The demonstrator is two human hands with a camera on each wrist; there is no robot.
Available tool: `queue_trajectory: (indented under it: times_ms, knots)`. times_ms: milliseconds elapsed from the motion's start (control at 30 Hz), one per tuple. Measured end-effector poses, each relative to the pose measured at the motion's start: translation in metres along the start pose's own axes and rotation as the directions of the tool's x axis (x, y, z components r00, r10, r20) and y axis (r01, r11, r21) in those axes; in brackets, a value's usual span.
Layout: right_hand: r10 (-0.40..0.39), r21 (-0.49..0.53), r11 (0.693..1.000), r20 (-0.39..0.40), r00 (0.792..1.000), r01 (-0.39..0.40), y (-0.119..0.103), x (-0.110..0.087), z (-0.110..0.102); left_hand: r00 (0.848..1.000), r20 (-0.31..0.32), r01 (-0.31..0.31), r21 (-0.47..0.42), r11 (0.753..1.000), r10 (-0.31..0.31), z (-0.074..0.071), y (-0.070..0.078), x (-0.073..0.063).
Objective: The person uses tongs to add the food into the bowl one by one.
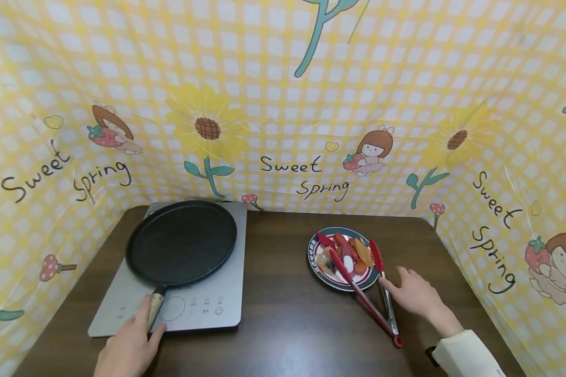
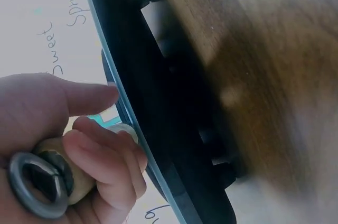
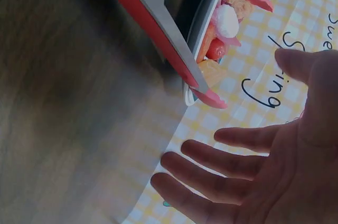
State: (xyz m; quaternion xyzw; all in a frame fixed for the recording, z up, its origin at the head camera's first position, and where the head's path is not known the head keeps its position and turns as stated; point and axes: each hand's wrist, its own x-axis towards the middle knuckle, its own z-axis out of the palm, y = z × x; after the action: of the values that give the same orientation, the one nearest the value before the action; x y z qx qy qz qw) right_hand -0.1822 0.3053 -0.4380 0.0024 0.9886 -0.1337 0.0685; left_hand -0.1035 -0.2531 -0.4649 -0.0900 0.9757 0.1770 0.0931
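Note:
My left hand [image 1: 128,343] grips the wooden handle [image 1: 155,309] of a flat black pan [image 1: 181,243]. In the left wrist view the fingers curl round that handle, which ends in a metal ring [image 2: 38,185]. The pan rests on a silver induction cooker [image 1: 227,293]. On the right, my right hand [image 1: 416,294] is held with fingers spread, just beside red-and-metal tongs [image 1: 370,309]. The tongs lie with their red tips straddling food on a plate [image 1: 318,272]. Sausage-like pieces [image 1: 344,246], a white piece [image 3: 227,21] and orange pieces show between the tips.
A dark brown wooden table [image 1: 283,314] carries everything. Yellow checked cloth [image 1: 283,115] with flowers and lettering hangs along the back and both sides. The cooker stands at the left, the plate at the right, with bare tabletop between them.

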Motion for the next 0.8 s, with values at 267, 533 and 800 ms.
queue_trajectory:
  times_ms: [267, 533, 800]
  knots:
    - [-0.010, -0.017, 1.000, 0.070, 0.998, 0.011, -0.002, -0.008, 0.007, 0.999, 0.040, 0.023, -0.016, 1.000, -0.023, -0.002, 0.002, -0.001]
    - [0.010, 0.006, 1.000, 0.145, 0.989, -0.011, -0.011, -0.015, 0.029, 1.000, -0.002, -0.001, -0.006, 1.000, 0.001, -0.003, 0.004, -0.003]
    - [0.027, -0.054, 0.998, 0.107, 0.994, -0.022, -0.013, -0.009, 0.040, 0.999, -0.042, -0.004, 0.006, 1.000, 0.004, -0.003, 0.007, -0.008]
